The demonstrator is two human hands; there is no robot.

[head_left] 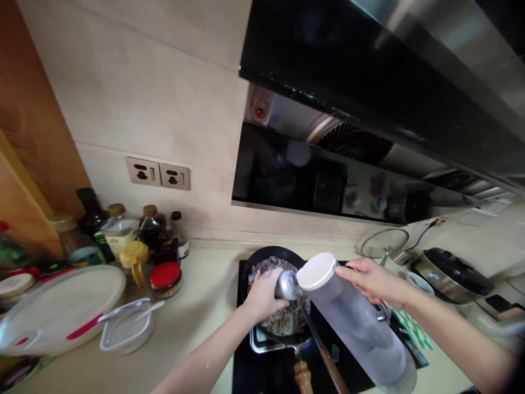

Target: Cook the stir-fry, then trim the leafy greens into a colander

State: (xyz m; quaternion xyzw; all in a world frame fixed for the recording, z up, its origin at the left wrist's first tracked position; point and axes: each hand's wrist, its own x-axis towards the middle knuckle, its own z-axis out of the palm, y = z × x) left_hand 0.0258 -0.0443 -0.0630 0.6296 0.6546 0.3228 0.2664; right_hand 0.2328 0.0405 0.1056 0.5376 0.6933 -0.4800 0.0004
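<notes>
My right hand (375, 280) grips a large translucent pitcher (355, 323) with a white lid (318, 271), its lidded end tipped to the left. Fingers of my left hand (264, 295) wrap round a small silvery cup (287, 285), whose mouth is close to the pitcher's spout. Whether liquid flows between them I cannot tell. Both are above a dark frying pan (268, 253) holding brown chopped food (283, 323), partly hidden by my left hand and the cup. A wooden-handled utensil (328, 364) leans in the pan. The pan's wooden handle (302, 376) points toward me.
The pan sits on a black cooktop (246, 377) below a range hood (336, 148). Left are sauce bottles (152, 225), a red-lidded jar (165, 278), a white tub with a spoon (127, 331) and a large lidded container (61, 303). Right are a glass lid (383, 242) and an electric cooker (453, 273).
</notes>
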